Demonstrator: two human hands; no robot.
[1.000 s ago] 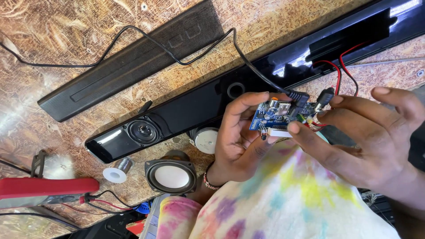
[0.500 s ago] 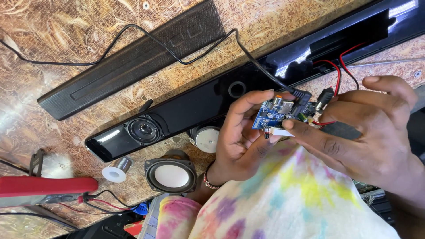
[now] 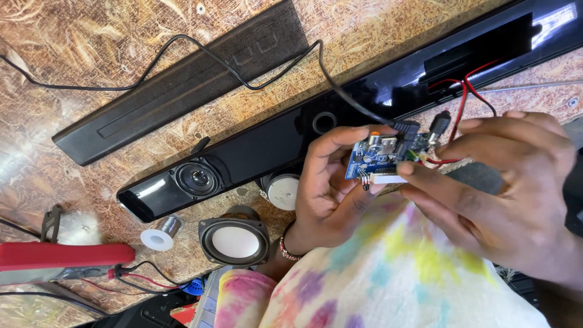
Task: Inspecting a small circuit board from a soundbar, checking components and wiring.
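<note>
My left hand (image 3: 325, 188), with a beaded bracelet on the wrist, holds a small blue circuit board (image 3: 376, 159) upright above my tie-dye clothing. My right hand (image 3: 510, 194) comes in from the right. Its index finger presses on the white connector at the board's lower edge and its thumb sits above, near the red wires (image 3: 461, 103). The red and black wires run from the board up into the open black soundbar body (image 3: 273, 146). A black cable (image 3: 243, 82) plugs into the board's top edge.
The soundbar's black grille cover (image 3: 182, 91) lies apart at the upper left of the patterned table. A loose square speaker (image 3: 235, 241), a round driver (image 3: 282, 189) and a solder spool (image 3: 159, 234) sit near the bar. A red-handled tool (image 3: 61, 255) lies at the lower left.
My right hand's fingers have shifted slightly left along the board's edge. The board and my left hand stay almost where they were.
</note>
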